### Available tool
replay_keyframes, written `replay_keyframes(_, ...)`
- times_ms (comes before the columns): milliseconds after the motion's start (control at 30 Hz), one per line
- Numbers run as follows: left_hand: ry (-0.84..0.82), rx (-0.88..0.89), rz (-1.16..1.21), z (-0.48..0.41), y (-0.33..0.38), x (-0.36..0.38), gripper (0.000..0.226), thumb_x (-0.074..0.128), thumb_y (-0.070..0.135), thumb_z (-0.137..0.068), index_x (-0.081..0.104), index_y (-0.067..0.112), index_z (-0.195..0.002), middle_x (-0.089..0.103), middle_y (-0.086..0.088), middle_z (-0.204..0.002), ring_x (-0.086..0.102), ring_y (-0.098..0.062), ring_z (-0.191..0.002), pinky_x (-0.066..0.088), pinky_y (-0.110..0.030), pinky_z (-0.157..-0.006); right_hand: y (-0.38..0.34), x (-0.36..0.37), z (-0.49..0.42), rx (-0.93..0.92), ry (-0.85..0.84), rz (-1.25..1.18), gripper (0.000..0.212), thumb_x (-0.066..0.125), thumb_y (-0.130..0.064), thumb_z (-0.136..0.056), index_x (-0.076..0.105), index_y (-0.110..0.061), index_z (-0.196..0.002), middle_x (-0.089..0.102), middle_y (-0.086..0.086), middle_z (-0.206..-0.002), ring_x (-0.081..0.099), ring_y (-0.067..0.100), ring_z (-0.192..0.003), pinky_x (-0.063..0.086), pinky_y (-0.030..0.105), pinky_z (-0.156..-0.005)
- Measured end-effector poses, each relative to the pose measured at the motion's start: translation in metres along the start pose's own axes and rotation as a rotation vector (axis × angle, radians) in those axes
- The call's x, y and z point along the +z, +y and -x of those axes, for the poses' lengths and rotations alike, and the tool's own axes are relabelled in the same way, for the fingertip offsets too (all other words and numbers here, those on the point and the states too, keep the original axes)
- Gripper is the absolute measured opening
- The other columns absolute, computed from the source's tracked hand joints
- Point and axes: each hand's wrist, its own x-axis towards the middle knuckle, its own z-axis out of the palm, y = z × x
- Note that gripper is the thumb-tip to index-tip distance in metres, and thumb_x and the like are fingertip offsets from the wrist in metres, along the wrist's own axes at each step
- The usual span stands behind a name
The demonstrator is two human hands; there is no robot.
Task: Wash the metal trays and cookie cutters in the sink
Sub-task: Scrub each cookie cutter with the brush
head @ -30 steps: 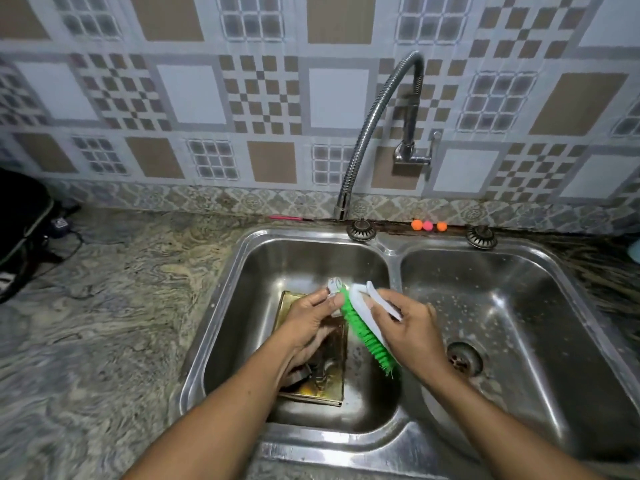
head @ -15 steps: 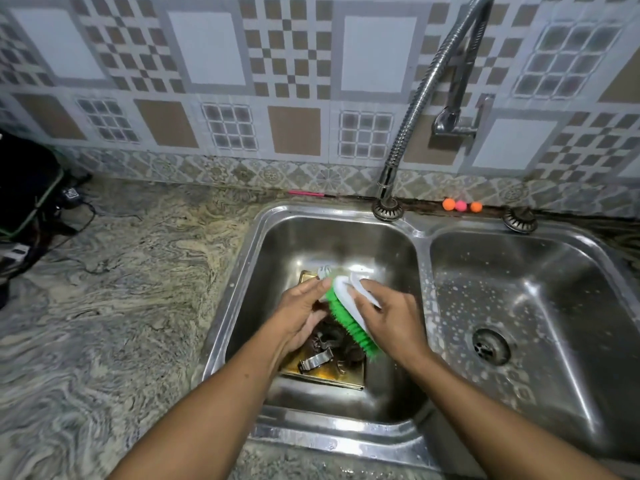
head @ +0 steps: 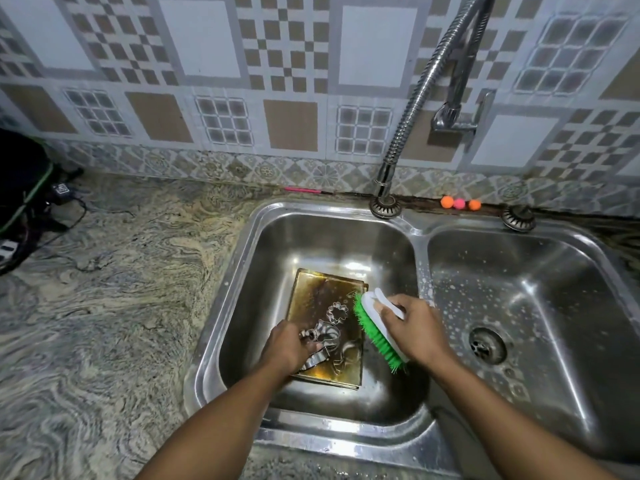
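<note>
A brassy metal tray lies flat on the bottom of the left basin of the steel double sink. Several silver cookie cutters sit on it, one flower-shaped. My left hand reaches down onto the tray's near left part and its fingers curl round a cutter. My right hand grips the white handle of a scrubbing brush with green bristles. The brush is held tilted above the tray's right edge, bristles facing left.
The right basin is flecked with foam and has an open drain. A flexible metal tap rises behind the divider. Three small orange and pink balls sit on the back ledge. Marbled counter lies left, with black cables.
My left hand has left the brush and dropped down onto the cutters on the tray. My right hand has drawn the brush to the right. The camera has come closer.
</note>
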Motion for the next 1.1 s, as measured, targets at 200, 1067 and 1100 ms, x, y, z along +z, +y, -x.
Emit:
replay_keyframes(200, 0.134, 0.065, -0.123, 0.006, 0.033, 0.004, 0.059, 0.069, 0.052, -0.089, 0.053, 0.031, -0.141, 0.047, 0.000, -0.143, 0.042, -0.023, -0.134, 0.044, -0.041, -0.108, 0.013, -0.025, 0.005, 0.128, 0.017, -0.218, 0.022, 0.067, -0.035, -0.093, 0.074, -0.023, -0.109, 0.070, -0.007, -0.086, 0.062, 0.004, -0.073, 0.043, 0.019, -0.058)
replay_keyframes(1067, 0.205, 0.088, -0.469, 0.070, 0.228, 0.141, 0.020, 0.050, 0.021, -0.097, 0.056, 0.023, -0.116, 0.061, -0.012, -0.119, 0.065, -0.037, -0.108, 0.049, -0.042, -0.077, 0.291, -0.318, 0.013, 0.374, 0.263, -0.044, 0.023, 0.066, -0.016, -0.090, 0.074, 0.001, -0.103, 0.072, 0.022, -0.103, 0.066, 0.035, -0.092, 0.045, 0.034, -0.073)
replay_keyframes(1100, 0.205, 0.081, -0.471, 0.072, 0.228, 0.142, 0.020, 0.051, 0.021, -0.097, 0.056, 0.024, -0.117, 0.061, -0.011, -0.119, 0.065, -0.036, -0.108, 0.048, -0.042, -0.076, 0.295, -0.317, 0.014, 0.366, 0.251, -0.037, 0.024, 0.066, -0.017, -0.090, 0.073, 0.001, -0.105, 0.071, 0.022, -0.104, 0.066, 0.036, -0.093, 0.045, 0.034, -0.073)
